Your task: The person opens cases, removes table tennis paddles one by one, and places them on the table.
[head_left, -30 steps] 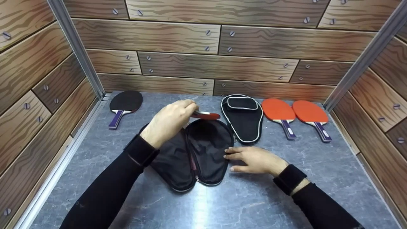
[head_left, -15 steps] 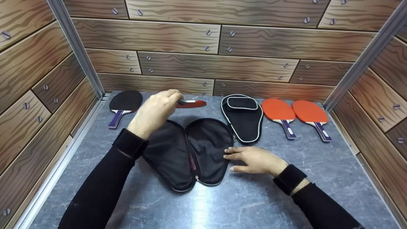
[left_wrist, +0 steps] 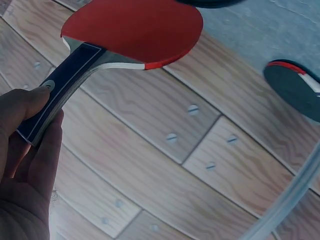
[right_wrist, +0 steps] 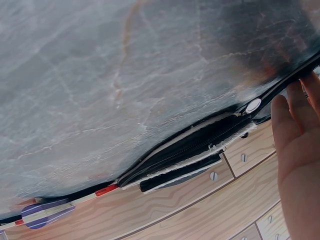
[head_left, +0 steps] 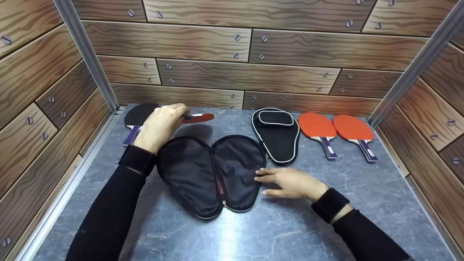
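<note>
My left hand (head_left: 161, 125) holds a table tennis paddle by its handle, thumb on the flat side, above the table behind the open case. In the left wrist view the red face of this paddle (left_wrist: 135, 30) and its dark blue handle (left_wrist: 62, 90) show plainly. An unzipped black paddle case (head_left: 188, 174) lies spread in two halves at the middle of the table. My right hand (head_left: 293, 183) rests with extended fingers at the right edge of that case. Partly behind my left hand lies a paddle with its black face up (head_left: 139, 114).
A second black case with white piping (head_left: 279, 141) lies zipped at the back. To its right are two paddles, one red-faced paddle (head_left: 317, 125) and another red-faced paddle (head_left: 353, 127). Wood-patterned walls (head_left: 203, 43) enclose the grey table (head_left: 275, 232) on three sides.
My left hand has carried the paddle leftward and back, from over the open case to beside the black-faced paddle. My right hand has stayed at the case's edge.
</note>
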A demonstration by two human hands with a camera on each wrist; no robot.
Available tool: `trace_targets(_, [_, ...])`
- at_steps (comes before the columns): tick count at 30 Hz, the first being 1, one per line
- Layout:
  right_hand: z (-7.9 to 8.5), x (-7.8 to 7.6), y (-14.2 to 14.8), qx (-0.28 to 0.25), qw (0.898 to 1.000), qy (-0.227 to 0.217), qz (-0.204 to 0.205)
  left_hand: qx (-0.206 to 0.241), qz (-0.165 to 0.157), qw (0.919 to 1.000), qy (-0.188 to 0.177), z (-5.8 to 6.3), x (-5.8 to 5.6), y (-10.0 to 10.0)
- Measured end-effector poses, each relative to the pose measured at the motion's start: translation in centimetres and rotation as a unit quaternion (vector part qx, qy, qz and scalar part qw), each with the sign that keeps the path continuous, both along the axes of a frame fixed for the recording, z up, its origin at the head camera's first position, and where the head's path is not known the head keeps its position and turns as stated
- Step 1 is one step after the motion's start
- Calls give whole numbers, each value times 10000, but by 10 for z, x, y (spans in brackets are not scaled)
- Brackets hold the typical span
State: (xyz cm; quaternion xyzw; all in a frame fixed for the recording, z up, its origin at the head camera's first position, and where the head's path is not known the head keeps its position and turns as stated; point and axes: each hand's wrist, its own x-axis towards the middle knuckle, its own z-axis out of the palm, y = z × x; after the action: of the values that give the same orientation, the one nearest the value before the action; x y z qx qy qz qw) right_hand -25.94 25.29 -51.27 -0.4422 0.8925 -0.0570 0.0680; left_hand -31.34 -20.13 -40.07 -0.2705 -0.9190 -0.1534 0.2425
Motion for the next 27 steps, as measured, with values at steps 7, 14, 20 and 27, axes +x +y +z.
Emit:
trace_targets(7, [-1, 1, 0, -8, 10000, 27, 2, 128, 125, 9998, -66, -14, -7, -21])
trace_targets(14, [-1, 0, 0, -40, 10000, 30, 19, 211, 236, 9995, -11, -27, -8, -38])
trace_targets(20, [0, 0, 0, -40, 10000, 16, 12, 273, 145, 9995, -88, -40, -6, -50])
trace_targets(27, [-1, 0, 1, -32, 10000, 18, 3, 224, 140, 9992, -309, -55, -5, -62])
